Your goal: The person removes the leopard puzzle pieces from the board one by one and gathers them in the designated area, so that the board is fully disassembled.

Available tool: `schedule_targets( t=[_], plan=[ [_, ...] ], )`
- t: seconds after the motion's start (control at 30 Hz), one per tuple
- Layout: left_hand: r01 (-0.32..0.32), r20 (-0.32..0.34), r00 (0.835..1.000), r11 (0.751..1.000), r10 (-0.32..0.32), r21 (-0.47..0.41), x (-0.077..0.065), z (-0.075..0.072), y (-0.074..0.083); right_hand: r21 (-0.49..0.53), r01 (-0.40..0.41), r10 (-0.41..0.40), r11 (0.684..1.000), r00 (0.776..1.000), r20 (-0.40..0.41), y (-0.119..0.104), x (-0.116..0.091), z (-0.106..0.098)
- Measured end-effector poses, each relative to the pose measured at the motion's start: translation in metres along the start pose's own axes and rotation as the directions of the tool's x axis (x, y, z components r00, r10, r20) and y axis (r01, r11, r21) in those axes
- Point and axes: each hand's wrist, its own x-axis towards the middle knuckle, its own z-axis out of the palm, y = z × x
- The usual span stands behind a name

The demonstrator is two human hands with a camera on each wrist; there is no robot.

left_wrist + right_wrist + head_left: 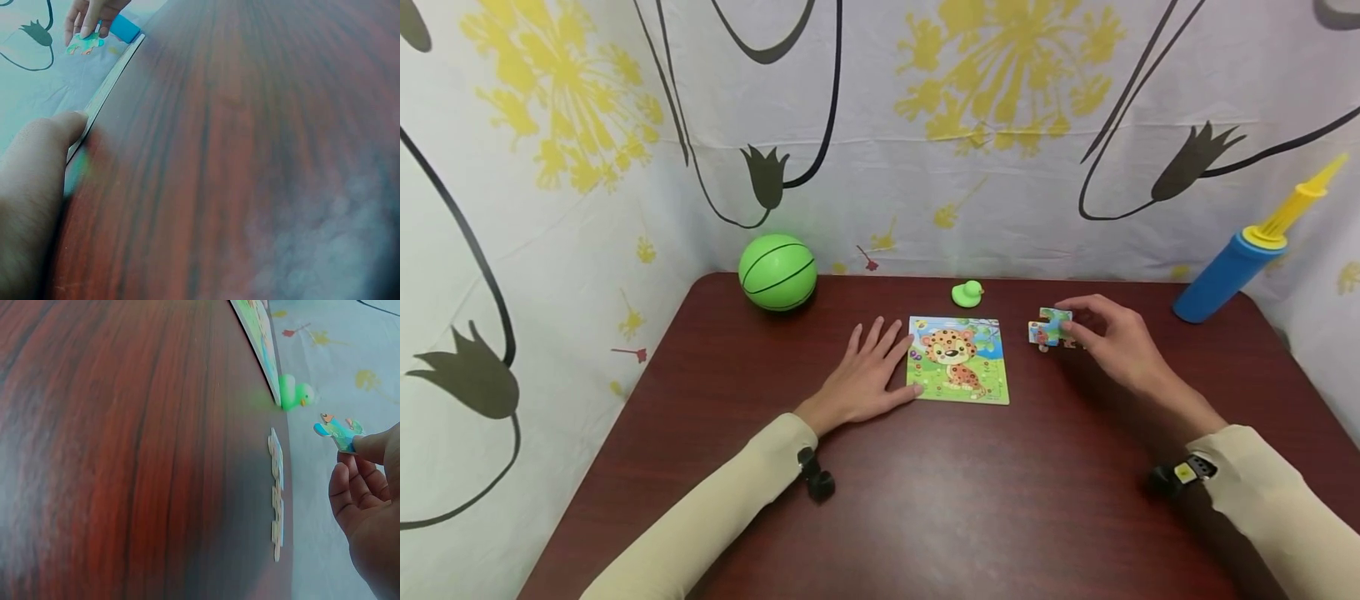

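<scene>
A square puzzle board point(958, 360) with a cartoon leopard lies on the table. My left hand point(868, 375) rests beside it, fingers spread, with thumb and fingertips at its left edge. In the left wrist view only part of the left hand point(31, 181) shows, its thumb against the board's edge. Right of the board, my right hand point(1112, 337) pinches a puzzle piece point(339, 432) between thumb and fingers, raised off the table. Beneath it, a few flat puzzle pieces point(277, 494) lie on the table. From the head view, the held piece overlaps them.
A green rubber duck point(967, 293) sits just behind the board. At the back left stands a green ball point(777, 272) with black lines. A blue and yellow hand pump point(1225, 271) stands at the back right. Patterned cloth point(850, 108) hangs behind the brown table point(940, 500).
</scene>
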Motion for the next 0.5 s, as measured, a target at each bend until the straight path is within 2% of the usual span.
schedule_targets(
  t=[0.5],
  plan=[
    [-0.003, 0.005, 1.000, 1.000, 0.003, -0.004, -0.001, -0.002, 0.001, -0.023, -0.059, 0.057, 0.998, 0.997, -0.044, 0.014, -0.012, -0.018]
  ],
)
